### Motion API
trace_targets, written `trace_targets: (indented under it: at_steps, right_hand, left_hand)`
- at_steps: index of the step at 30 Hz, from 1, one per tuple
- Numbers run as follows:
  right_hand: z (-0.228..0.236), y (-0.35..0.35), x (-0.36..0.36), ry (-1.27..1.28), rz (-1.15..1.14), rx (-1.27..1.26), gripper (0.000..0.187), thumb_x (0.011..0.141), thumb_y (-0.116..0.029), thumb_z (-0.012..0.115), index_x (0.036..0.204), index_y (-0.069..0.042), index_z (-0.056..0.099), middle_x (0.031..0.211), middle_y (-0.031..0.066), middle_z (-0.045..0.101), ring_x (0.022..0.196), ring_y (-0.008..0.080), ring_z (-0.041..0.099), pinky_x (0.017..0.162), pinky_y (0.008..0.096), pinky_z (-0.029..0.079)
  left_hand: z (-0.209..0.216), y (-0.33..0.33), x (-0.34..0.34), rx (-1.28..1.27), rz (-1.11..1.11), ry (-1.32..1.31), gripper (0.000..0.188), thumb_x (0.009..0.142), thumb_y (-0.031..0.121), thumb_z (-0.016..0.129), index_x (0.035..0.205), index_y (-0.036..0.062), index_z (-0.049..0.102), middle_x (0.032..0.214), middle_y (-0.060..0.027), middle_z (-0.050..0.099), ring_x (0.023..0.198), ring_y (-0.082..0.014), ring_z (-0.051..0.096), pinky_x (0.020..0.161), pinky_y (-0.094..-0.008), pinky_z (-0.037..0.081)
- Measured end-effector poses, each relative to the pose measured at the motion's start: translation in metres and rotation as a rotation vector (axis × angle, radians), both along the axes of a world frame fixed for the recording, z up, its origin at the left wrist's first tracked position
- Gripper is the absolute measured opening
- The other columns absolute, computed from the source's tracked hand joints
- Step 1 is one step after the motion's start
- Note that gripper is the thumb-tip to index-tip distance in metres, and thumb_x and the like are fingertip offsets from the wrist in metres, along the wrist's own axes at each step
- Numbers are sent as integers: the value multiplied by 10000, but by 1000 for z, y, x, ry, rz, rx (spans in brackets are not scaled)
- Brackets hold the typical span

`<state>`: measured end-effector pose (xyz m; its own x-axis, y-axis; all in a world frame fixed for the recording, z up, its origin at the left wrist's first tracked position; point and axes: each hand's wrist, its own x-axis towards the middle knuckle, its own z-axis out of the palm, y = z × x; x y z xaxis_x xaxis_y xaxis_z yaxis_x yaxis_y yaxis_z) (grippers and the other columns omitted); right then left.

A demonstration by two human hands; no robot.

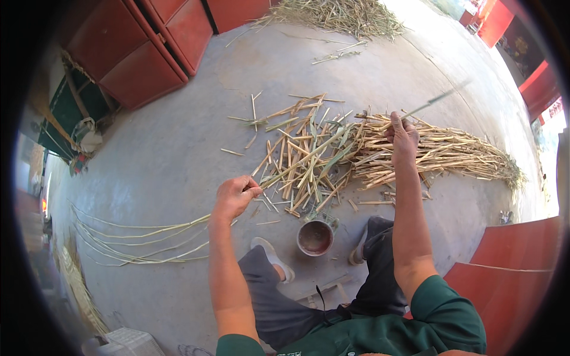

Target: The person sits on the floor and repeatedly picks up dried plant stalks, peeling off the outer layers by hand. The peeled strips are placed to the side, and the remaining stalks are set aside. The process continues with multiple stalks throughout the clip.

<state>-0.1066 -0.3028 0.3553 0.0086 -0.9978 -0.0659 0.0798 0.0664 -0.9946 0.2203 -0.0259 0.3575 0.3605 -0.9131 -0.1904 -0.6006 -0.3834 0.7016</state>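
My left hand [239, 196] is closed in a pinch at the lower end of a long greenish stalk [306, 157], which slants up and right across loose cut pieces. My right hand [404, 139] is raised over a bundle of dry tan stalks [457, 151], its fingers pinched on a thin green stalk piece [442, 96] that sticks out to the upper right, its tip blurred. Short cut stalk pieces [291, 163] lie scattered between the hands. Several long thin strips [142, 240] stretch over the floor left of my left forearm, which covers part of them.
A round bowl [314, 238] with a reddish-brown inside stands between my feet. Far ahead lies a heap of straw [350, 18]. Red metal doors [142, 53] rise at the far left, and a red panel [510, 273] leans in at the right. A pale crate [130, 342] is at lower left.
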Motion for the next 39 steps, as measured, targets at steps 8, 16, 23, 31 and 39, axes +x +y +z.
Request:
trace_targets:
  at_steps: [8, 16, 23, 31, 39]
  right_hand:
    - [-18, 17, 30, 688, 221, -248, 613, 883, -269, 733, 1327, 93, 515, 1000, 184, 700, 861, 216, 695, 756, 329, 538]
    - [8, 75, 65, -182, 765, 45, 532, 945, -188, 684, 1392, 30, 496, 1309, 186, 632, 1168, 234, 642, 965, 363, 518]
    - [-6, 86, 80, -216, 533, 22, 240, 986, -223, 659, 1122, -26, 646, 1003, 100, 742, 905, 152, 712, 750, 268, 554]
    - [5, 63, 62, -68, 257, -10, 298, 928, -329, 743, 914, -51, 638, 854, 77, 733, 751, 117, 701, 641, 223, 520]
    - [10, 91, 76, -7, 339, 63, 273, 942, -314, 729, 888, -60, 640, 840, 51, 731, 730, 104, 696, 624, 220, 505]
  left_hand:
    - [4, 0, -2, -100, -8, -21, 177, 813, 216, 756, 880, 54, 733, 794, -110, 715, 729, -238, 670, 689, -359, 502]
    - [9, -2, -5, -36, -18, 21, 146, 844, 146, 741, 872, 6, 710, 759, -65, 697, 727, -131, 653, 701, -301, 520]
    - [0, -7, -8, -50, -27, 104, 168, 816, 203, 760, 882, 50, 739, 771, -91, 724, 733, -199, 687, 700, -341, 517]
    - [-9, -7, -3, -62, -64, -78, 181, 808, 212, 767, 876, 48, 736, 770, -113, 724, 712, -231, 692, 680, -342, 523]
    - [3, -31, -50, -338, -187, -162, 177, 823, 226, 762, 869, 58, 728, 805, -105, 719, 725, -249, 685, 684, -363, 513]
